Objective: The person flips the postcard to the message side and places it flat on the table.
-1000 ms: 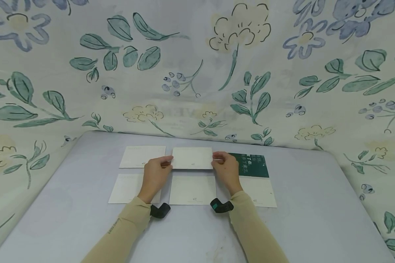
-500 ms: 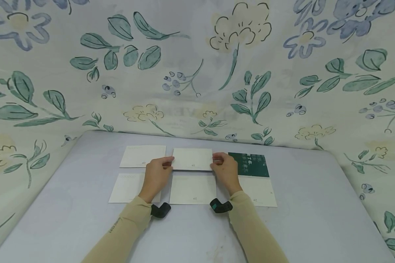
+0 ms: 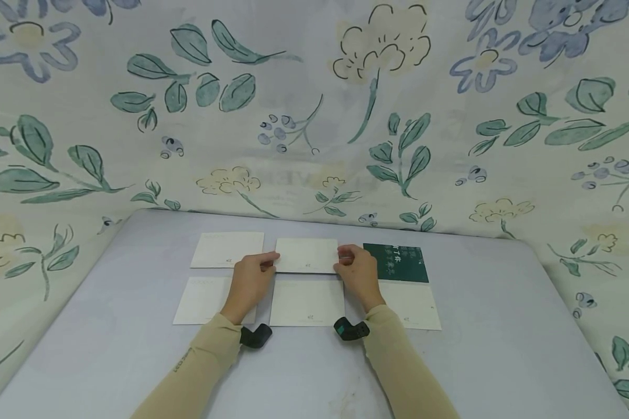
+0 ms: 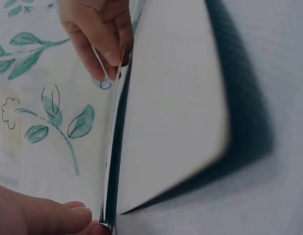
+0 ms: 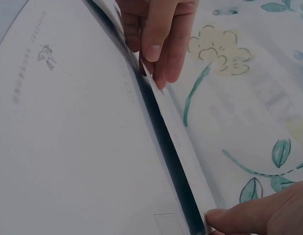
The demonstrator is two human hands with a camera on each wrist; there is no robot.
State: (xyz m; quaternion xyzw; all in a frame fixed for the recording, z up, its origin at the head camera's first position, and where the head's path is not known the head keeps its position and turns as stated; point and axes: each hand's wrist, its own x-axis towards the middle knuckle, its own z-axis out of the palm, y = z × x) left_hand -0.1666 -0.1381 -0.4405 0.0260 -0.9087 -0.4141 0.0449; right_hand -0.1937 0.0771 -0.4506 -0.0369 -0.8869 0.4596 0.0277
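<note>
A white postcard [image 3: 307,256] with a small printed mark is held at both short ends in the middle of the far row. My left hand [image 3: 251,280] pinches its left end between thumb and fingers, and my right hand [image 3: 360,276] pinches the right end. The wrist views show this card nearly edge-on, with a dark green strip along it. Just nearer to me lies another white postcard [image 3: 307,302]. A small bird drawing [image 5: 46,56] shows on a white card face in the right wrist view.
To the left lie two white postcards, a far one [image 3: 215,250] and a near one [image 3: 199,299], partly behind my left hand. On the right are a dark green card [image 3: 403,265] with white lettering and a white postcard [image 3: 414,305]. Floral cloth [image 3: 314,116] rises behind the table [image 3: 503,349].
Both hands have drawn the held postcard slightly toward me, closer to the near middle card. The other cards have stayed where they were.
</note>
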